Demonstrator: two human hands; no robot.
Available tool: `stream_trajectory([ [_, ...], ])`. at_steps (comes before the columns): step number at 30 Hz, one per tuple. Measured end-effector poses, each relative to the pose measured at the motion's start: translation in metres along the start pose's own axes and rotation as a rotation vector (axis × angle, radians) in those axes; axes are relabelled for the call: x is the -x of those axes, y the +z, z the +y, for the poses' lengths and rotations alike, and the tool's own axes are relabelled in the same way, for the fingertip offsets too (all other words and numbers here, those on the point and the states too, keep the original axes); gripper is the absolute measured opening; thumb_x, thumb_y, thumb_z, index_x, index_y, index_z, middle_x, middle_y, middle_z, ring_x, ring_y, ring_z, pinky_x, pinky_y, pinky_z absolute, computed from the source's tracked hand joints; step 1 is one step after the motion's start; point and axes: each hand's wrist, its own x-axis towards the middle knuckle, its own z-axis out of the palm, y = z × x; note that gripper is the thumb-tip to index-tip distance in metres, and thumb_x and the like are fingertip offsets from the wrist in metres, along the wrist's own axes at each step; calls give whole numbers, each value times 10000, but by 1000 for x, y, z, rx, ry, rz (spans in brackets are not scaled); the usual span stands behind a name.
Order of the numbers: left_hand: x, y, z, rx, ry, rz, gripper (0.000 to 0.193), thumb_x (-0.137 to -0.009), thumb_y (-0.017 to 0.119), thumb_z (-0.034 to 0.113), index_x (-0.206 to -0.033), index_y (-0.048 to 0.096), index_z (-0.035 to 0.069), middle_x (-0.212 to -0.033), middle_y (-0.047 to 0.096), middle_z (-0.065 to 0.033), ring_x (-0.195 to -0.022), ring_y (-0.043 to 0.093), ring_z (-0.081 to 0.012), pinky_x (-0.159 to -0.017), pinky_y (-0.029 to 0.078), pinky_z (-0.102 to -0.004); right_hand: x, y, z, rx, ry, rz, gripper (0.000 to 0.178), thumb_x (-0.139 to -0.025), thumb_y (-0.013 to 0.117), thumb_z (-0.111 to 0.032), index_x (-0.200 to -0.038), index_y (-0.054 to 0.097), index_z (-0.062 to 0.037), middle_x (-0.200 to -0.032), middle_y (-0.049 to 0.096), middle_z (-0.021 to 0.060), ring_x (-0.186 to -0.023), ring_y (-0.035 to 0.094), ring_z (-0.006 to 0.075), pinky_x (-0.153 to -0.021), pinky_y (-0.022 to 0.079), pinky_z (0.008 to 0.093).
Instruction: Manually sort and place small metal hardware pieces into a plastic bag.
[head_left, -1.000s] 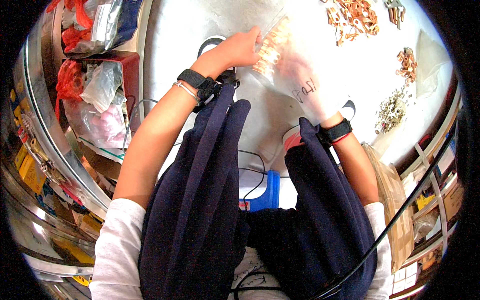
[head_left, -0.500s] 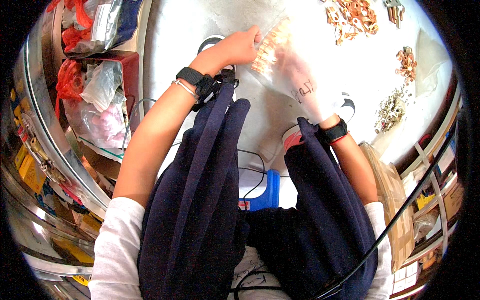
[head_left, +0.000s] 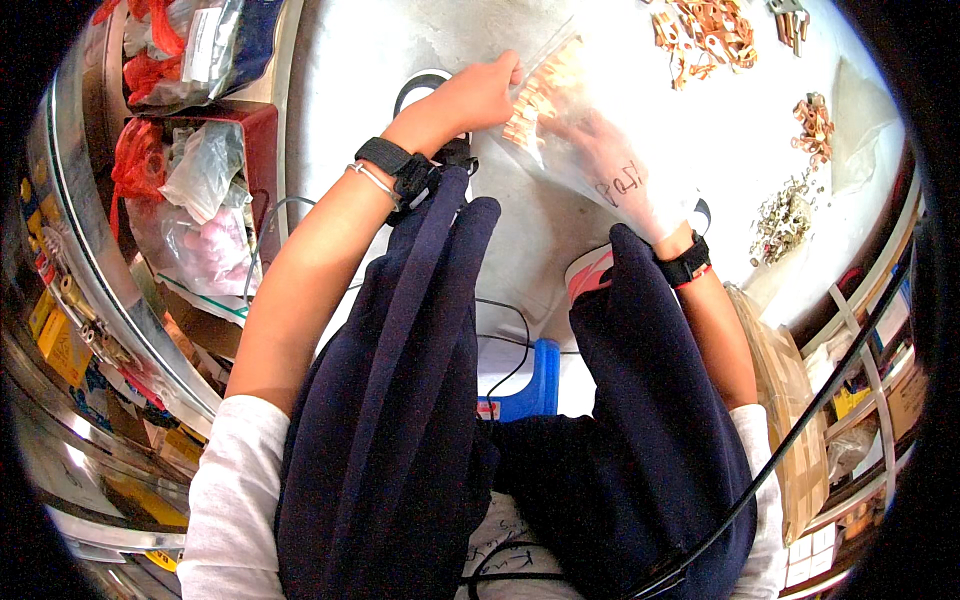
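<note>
My left hand is closed, pinching the edge of a clear plastic bag over the pale floor. Inside that bag, small copper-coloured metal pieces lie in a bunch beside the left fingertips. My right hand is in the bag up to the wrist, seen hazily through the film with dark handwriting on it. Its fingers look stretched toward the copper pieces, touching or close to them; glare hides the fingertips in part.
Copper lugs lie piled at the far right, near several grey metal parts. Further right sit smaller brownish fittings and silvery hardware. Bagged goods fill a red box at left. A cardboard box stands by my right arm.
My right hand has shifted slightly right and toward me inside the bag, its blur now gone. The written-on film has moved with it. My left hand keeps its place.
</note>
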Motion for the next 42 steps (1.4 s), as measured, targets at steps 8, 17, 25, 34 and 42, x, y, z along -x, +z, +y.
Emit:
stream_trajectory([
  [8, 0, 0, 0, -9, 6, -1, 189, -883, 392, 72, -1061, 455, 58, -797, 612, -262, -764, 594, -469, -690, 444, -543, 3, 3, 0, 102, -29, 124, 513, -802, 507, -24, -1281, 552, -199, -950, 524, 110, -912, 559, 283, -819, 470, 385],
  [17, -2, -5, 4, -6, -64, -77, 255, -824, 486, 70, -1072, 461, 14, -925, 626, -255, -867, 596, -455, -760, 458, -506, 3, 10, 6, 57, -25, 182, 584, -762, 524, 29, -1302, 545, -191, -991, 513, 161, -923, 531, 329, -823, 441, 396],
  [25, -2, -11, 12, -17, -118, -139, 291, -801, 523, 66, -1078, 466, -3, -997, 635, -246, -929, 601, -445, -805, 468, -481, 2, 10, 3, 65, 35, 173, 421, -783, 539, -48, -1188, 589, -153, -964, 523, 126, -946, 542, 312, -847, 452, 410],
  [34, -2, -10, 12, -13, -115, -120, 300, -802, 519, 65, -1090, 471, -4, -1015, 636, -242, -951, 599, -440, -824, 469, -475, 6, 16, 1, 16, 97, 156, 424, -815, 528, -49, -1232, 553, -119, -1067, 529, 169, -1023, 535, 344, -893, 447, 416],
  [42, -2, -11, 13, -10, -118, -130, 304, -802, 507, 56, -1097, 471, -9, -1020, 636, -244, -963, 596, -439, -829, 467, -474, 20, 40, 20, -276, -9, 172, 292, -956, 451, -118, -1202, 529, 20, -1184, 583, 166, -1129, 556, 273, -988, 437, 352],
])
